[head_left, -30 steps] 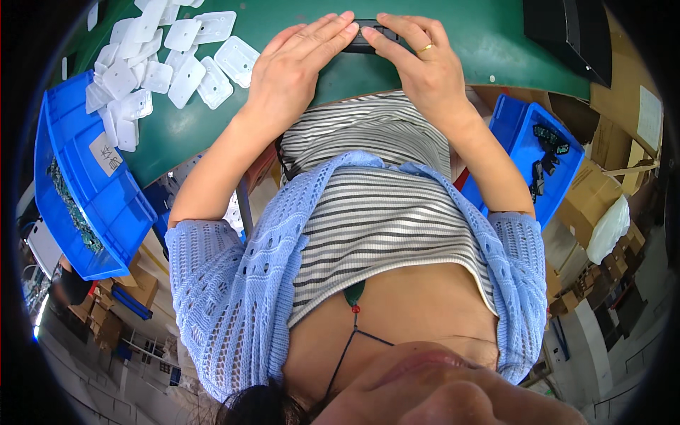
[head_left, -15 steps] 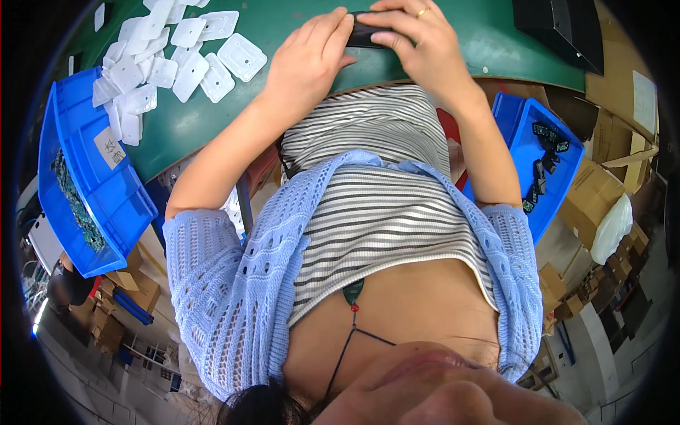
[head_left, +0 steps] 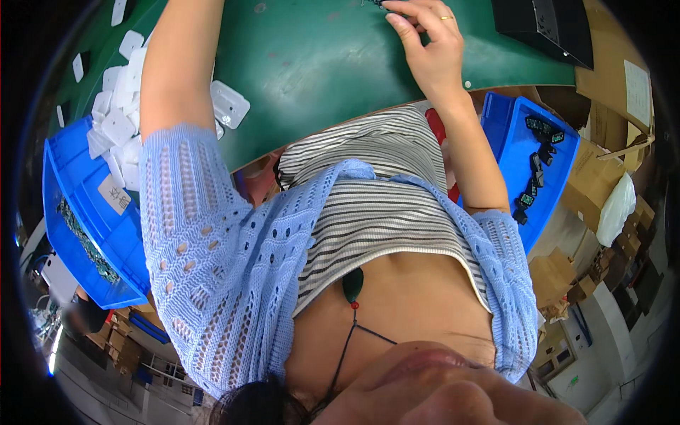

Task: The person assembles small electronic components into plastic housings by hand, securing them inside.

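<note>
Right hand (head_left: 435, 53) curled at a dark part (head_left: 376, 2)
The part lies just left of its fingertips (head_left: 394, 20), over the tabletop (head_left: 304, 78), cut by the view's upper edge; grip and long axis cannot be told. Left hand out of sight.

Right hand (head_left: 433, 58) touches dark piece (head_left: 377, 3); left arm (head_left: 180, 71) outstretched.

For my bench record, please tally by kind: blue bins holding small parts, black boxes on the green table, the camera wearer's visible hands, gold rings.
Blue plastic bins, left bin and right bin: 2
Black box: 1
Visible hands, right hand only: 1
Gold ring: 1
Total: 5
</note>
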Action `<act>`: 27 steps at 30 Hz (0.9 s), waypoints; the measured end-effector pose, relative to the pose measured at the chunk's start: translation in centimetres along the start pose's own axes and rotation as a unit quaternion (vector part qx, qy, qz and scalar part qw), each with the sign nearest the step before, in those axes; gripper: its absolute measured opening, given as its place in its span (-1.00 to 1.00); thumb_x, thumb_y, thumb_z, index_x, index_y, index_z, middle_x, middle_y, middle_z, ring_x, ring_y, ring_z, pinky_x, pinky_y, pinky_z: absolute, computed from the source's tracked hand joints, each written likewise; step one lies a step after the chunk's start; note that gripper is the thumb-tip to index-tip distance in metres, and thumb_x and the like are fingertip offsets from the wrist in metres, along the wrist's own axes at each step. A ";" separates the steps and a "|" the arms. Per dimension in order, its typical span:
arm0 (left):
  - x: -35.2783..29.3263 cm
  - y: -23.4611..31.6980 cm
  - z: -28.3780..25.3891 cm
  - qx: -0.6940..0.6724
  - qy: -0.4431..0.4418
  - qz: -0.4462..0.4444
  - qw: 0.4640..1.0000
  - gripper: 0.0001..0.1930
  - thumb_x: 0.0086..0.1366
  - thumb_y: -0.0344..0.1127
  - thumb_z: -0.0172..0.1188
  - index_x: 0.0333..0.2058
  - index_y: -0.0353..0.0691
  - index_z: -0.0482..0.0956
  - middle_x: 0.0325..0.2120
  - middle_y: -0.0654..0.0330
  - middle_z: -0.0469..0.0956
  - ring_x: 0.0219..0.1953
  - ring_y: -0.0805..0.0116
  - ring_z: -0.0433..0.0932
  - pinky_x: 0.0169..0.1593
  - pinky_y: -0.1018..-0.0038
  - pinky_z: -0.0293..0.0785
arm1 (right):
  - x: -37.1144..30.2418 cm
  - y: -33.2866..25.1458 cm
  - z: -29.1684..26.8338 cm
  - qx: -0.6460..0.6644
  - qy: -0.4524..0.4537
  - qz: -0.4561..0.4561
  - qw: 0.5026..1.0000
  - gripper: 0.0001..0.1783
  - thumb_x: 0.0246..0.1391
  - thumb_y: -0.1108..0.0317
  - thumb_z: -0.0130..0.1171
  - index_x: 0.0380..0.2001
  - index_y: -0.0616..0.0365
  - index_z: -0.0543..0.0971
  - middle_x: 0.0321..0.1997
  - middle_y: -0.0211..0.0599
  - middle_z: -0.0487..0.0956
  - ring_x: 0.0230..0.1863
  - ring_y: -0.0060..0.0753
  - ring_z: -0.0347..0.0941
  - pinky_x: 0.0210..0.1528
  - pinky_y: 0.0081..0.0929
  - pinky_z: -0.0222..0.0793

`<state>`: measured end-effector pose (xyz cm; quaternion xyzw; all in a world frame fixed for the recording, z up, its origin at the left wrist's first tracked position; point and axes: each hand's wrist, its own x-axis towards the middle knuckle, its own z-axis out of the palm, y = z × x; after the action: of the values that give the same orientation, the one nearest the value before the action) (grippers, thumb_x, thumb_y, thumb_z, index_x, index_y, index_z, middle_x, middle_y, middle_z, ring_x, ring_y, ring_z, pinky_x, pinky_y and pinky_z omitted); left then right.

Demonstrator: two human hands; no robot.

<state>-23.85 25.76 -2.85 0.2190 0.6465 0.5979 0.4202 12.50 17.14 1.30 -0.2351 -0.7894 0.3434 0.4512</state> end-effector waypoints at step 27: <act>-35.7 0.3 -7.2 0.679 -0.187 0.291 0.647 -0.52 0.01 -0.58 0.13 -0.01 -0.21 0.46 -0.09 0.08 0.41 0.00 0.11 0.38 0.06 0.33 0.39 | 2.9 0.1 2.2 0.020 -0.143 0.012 0.989 -0.93 -0.03 0.49 0.16 -0.41 0.16 0.49 -0.38 -0.19 0.41 -0.26 -0.07 0.34 -0.19 -0.25 0.30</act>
<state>-10.04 -6.48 7.04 0.7271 0.6824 0.0294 0.0697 9.21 18.52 2.03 -0.1836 -0.8362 0.3945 0.3338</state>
